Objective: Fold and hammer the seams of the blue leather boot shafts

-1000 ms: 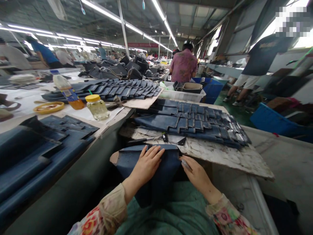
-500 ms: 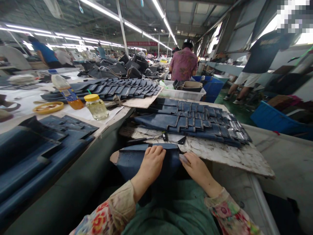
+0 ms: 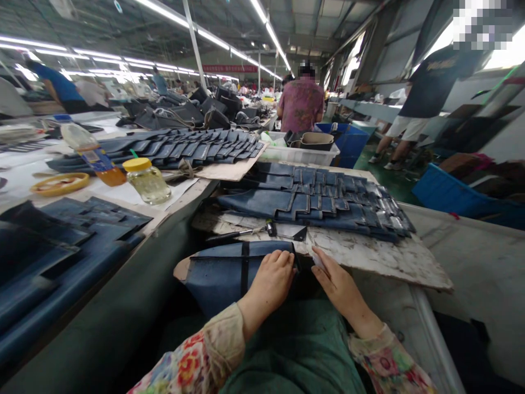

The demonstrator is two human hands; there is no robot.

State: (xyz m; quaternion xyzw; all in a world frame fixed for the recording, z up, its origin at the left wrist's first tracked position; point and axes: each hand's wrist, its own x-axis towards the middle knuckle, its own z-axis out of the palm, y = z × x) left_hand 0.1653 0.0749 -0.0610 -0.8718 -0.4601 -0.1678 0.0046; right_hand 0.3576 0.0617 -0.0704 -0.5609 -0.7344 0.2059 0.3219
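Observation:
A blue leather-like piece [image 3: 217,273] with a dark strap across it and a tan left tip lies over my lap, at the near edge of the board. My left hand [image 3: 273,276] is closed over its right end, fingers bent on top and thumb hidden. Just right of that end, apart from it, my right hand [image 3: 338,284] pinches a small pale flat piece [image 3: 319,261] between thumb and fingers; its kind is unclear. Beyond the hands, a small hammer [image 3: 268,227] with a dark head lies on the worn white board [image 3: 340,246].
Overlapping blue pieces [image 3: 311,200] cover the board's far part; more blue pieces [image 3: 45,262] lie on the left table. A yellow-lidded jar [image 3: 146,181], a tilted bottle [image 3: 96,156] and a yellow ring-shaped dish [image 3: 59,184] stand behind them. A person [image 3: 301,101] sits ahead; another [image 3: 422,93] stands right.
My left hand has slid right along the blue piece to its right end, uncovering the dark strap. My right hand has come away from the edge. The view has shifted slightly right.

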